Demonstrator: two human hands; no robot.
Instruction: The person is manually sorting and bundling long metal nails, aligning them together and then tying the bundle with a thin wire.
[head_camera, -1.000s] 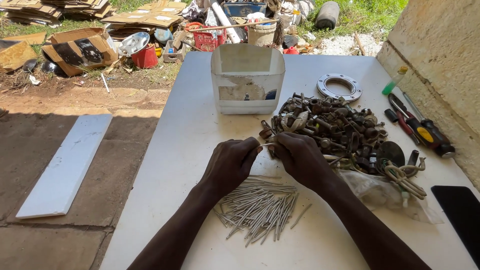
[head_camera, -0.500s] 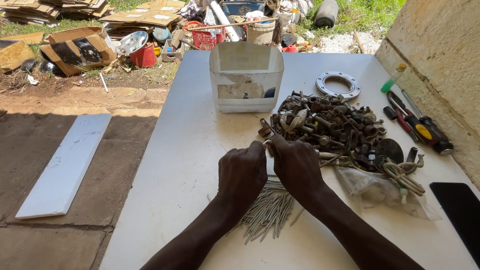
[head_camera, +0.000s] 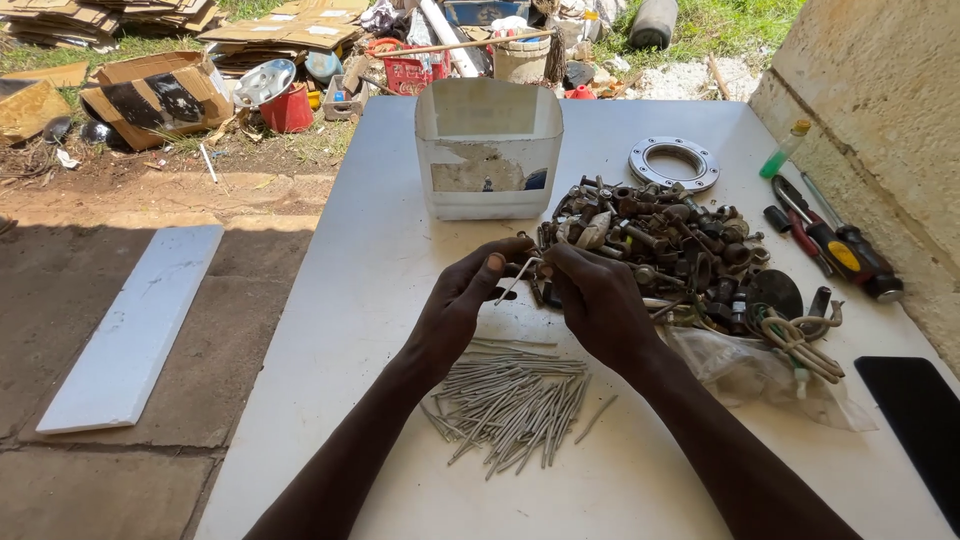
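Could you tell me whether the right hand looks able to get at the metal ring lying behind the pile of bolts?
Probably yes: the right hand is beside the bolt pile, and the metal ring lies uncovered on the table beyond it, though the hand would pass over the pile.

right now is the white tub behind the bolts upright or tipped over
Upright: the white tub stands on its base on the table, open top facing up.

hands: left hand (head_camera: 462, 305) and right hand (head_camera: 598, 305) pinch one nail (head_camera: 518, 280)
below: nail pile (head_camera: 515, 402) on worktop (head_camera: 330, 330)
right: hardware heap (head_camera: 670, 245)
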